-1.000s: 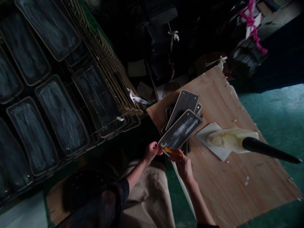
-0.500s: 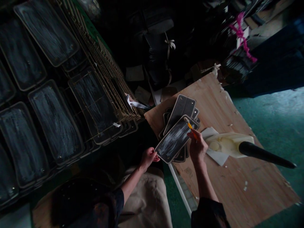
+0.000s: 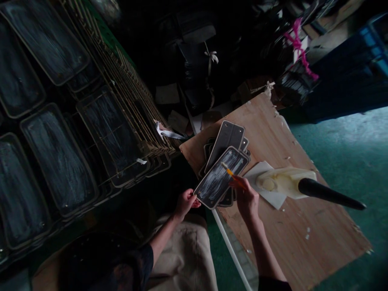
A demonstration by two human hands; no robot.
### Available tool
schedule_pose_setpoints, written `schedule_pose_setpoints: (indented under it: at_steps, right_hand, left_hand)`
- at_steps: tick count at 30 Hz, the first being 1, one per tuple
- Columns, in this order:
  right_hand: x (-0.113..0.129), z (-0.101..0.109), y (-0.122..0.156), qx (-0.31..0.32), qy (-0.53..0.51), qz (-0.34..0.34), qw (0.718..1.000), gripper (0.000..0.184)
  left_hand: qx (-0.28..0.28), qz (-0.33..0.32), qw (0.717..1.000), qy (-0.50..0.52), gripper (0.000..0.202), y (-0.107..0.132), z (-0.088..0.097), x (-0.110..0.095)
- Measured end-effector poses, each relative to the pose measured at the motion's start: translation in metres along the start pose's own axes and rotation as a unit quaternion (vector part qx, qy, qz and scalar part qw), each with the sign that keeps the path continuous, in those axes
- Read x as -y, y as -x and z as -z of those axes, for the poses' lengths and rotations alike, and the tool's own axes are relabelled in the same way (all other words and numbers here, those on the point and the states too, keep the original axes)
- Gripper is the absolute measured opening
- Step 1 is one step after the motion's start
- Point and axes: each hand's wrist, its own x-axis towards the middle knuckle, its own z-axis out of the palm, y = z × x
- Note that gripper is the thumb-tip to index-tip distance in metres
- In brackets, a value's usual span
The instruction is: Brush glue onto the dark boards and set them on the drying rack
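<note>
My left hand (image 3: 186, 203) pinches the lower left corner of a dark rectangular panel (image 3: 212, 186) with a pale rim and rounded corners. White streaks cover much of the panel's face. In my right hand (image 3: 247, 200) is a small brush (image 3: 232, 173) with an orange handle, its bristles over the panel's upper middle. Beneath lies a stack of similar dark panels (image 3: 226, 139), the top one unstreaked with small metal studs at its end. Right of my right hand, a translucent bottle (image 3: 281, 182) with a long black nozzle lies on a white sheet (image 3: 276, 200).
The plywood board (image 3: 303, 230) carries the stack and the bottle. On the left a wire rack (image 3: 130, 105) stands by rows of white-streaked panels (image 3: 59, 157). Tied dark bundles (image 3: 194, 72) sit behind, and a blue crate (image 3: 342, 68) is at the right.
The brush has moved from the panel's upper end down and left to its upper middle. My left hand keeps its hold on the corner. The whole view has shifted slightly.
</note>
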Motion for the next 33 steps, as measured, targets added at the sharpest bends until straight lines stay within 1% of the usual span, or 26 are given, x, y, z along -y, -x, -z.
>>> schedule_pose_setpoints:
  at_steps: [2, 3, 4, 6, 8, 9, 11, 14, 16, 18, 21, 25, 27, 30, 33]
  right_hand:
    - [-0.009, 0.005, -0.022, -0.059, 0.030, 0.021, 0.998, 0.025]
    - [-0.013, 0.006, -0.030, -0.074, 0.051, 0.038, 0.995, 0.026]
    - [-0.018, 0.005, -0.036, -0.077, 0.070, 0.056, 0.993, 0.026]
    - [-0.025, 0.003, -0.035, -0.053, 0.090, 0.083, 0.991, 0.026]
    - [-0.028, 0.002, -0.025, -0.020, 0.095, 0.087, 0.991, 0.026]
    - [-0.029, 0.004, -0.020, -0.014, 0.096, 0.084, 0.992, 0.025]
    - [-0.029, 0.009, -0.014, -0.029, 0.101, 0.080, 0.991, 0.025]
    - [-0.033, 0.018, -0.024, -0.060, 0.114, 0.094, 0.987, 0.027]
    - [-0.037, 0.021, -0.033, -0.053, 0.130, 0.104, 0.985, 0.029]
    - [-0.042, 0.020, -0.034, -0.041, 0.142, 0.099, 0.984, 0.029]
    - [-0.048, 0.012, -0.015, -0.042, 0.135, 0.073, 0.987, 0.029]
    - [-0.045, -0.003, 0.032, -0.017, 0.124, 0.047, 0.991, 0.028]
    - [-0.038, -0.014, 0.056, -0.001, 0.122, 0.038, 0.992, 0.028]
    - [-0.022, -0.029, 0.090, 0.037, 0.122, 0.033, 0.991, 0.028]
    - [-0.001, -0.036, 0.114, 0.084, 0.103, 0.036, 0.990, 0.028]
  left_hand:
    - [-0.004, 0.002, 1.000, 0.005, 0.026, -0.001, 0.000, 0.001]
    - [-0.006, 0.006, 1.000, 0.007, 0.028, -0.002, -0.001, 0.002]
    - [-0.008, 0.011, 1.000, 0.010, 0.029, -0.002, -0.001, 0.002]
    - [-0.008, 0.019, 1.000, 0.018, 0.031, -0.003, -0.002, 0.004]
    - [-0.002, 0.021, 0.999, 0.027, 0.032, -0.003, -0.002, 0.006]
    - [0.001, 0.021, 0.999, 0.030, 0.032, -0.002, -0.002, 0.007]
    - [0.004, 0.022, 0.999, 0.032, 0.031, -0.001, -0.003, 0.006]
    - [-0.007, 0.028, 0.999, 0.031, 0.032, 0.000, -0.004, 0.003]
    - [-0.009, 0.035, 0.999, 0.034, 0.037, 0.001, -0.004, 0.002]
    - [0.002, 0.037, 0.998, 0.050, 0.044, 0.002, -0.004, 0.002]
    - [0.025, 0.029, 0.996, 0.083, 0.053, 0.005, -0.003, 0.004]
    - [0.028, 0.034, 0.994, 0.100, 0.050, 0.011, -0.004, 0.004]
    - [0.026, 0.035, 0.994, 0.099, 0.046, 0.013, -0.005, 0.003]
    - [0.019, 0.037, 0.995, 0.088, 0.038, 0.013, -0.005, 0.002]
    - [0.020, 0.038, 0.996, 0.083, 0.034, 0.012, -0.004, 0.002]
